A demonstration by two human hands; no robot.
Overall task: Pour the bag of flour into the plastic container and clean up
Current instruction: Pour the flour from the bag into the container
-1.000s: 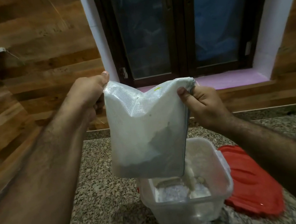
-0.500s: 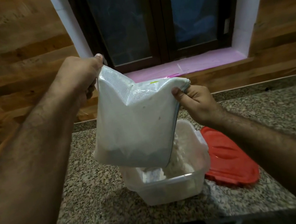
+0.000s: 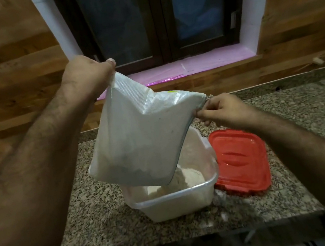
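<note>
A white translucent flour bag (image 3: 138,139) hangs upside down over a clear plastic container (image 3: 181,201) on the counter. My left hand (image 3: 87,75) pinches the bag's upper left corner, held high. My right hand (image 3: 218,108) pinches the opposite upper corner, lower and to the right. The bag's low open corner dips inside the container, where a mound of flour (image 3: 188,177) lies against its right side. Some flour still sits in the bag's lower part. The container's far-left wall is hidden behind the bag.
A red lid (image 3: 241,159) lies flat just right of the container, touching it. The speckled granite counter (image 3: 100,222) has its front edge close below the container. A pink windowsill (image 3: 191,68) and dark window stand behind, with wood-panelled walls on both sides.
The flour mound in the container has grown. My right hand has dropped lower and further right, and the bag tilts more steeply. The view has shifted downward.
</note>
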